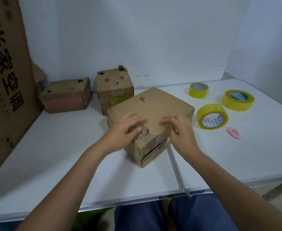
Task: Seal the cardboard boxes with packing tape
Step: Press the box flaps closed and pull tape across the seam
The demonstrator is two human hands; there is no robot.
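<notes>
A worn brown cardboard box (155, 105) sits in the middle of the white table, one corner turned toward me, its near corner torn. My left hand (127, 130) rests on the box's top near edge, fingers spread and blurred. My right hand (178, 130) lies over the top and right side of the same corner, fingers apart. Neither hand holds anything. Three rolls of yellow packing tape lie to the right: one close to the box (212, 116), one farther right (238, 100), one at the back (198, 90). A small pink cutter (234, 133) lies beside the nearest roll.
Two smaller cardboard boxes stand at the back left, a flat one with pink sides (65, 95) and a cube with red dots (114, 85). A big printed cardboard sheet (5, 77) leans at the left. The table (70, 155) has a seam down its middle; its front edge is near my lap.
</notes>
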